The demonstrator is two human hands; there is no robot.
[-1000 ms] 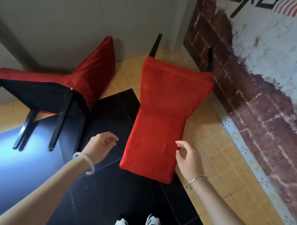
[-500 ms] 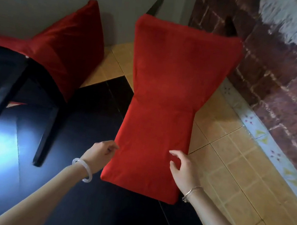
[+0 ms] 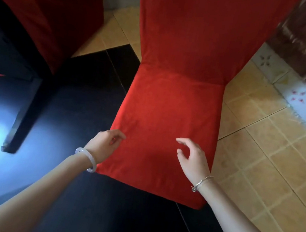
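Tiled floor (image 3: 257,167), red-covered chair (image 3: 168,108) centre frame; left hand (image 3: 104,144) at its left edge, right hand (image 3: 193,159) over the fabric, both loosely open, grip not yet made.

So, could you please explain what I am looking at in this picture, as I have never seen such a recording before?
There is no machine here: a person wears a wide-angle camera on the head, looking down at their own bare arms. On the tiled floor lies a red-covered chair, with a second red chair at the left. The left hand is at the cover's left edge and the right hand hovers over it; the fingers are loosely curled and hold nothing yet.
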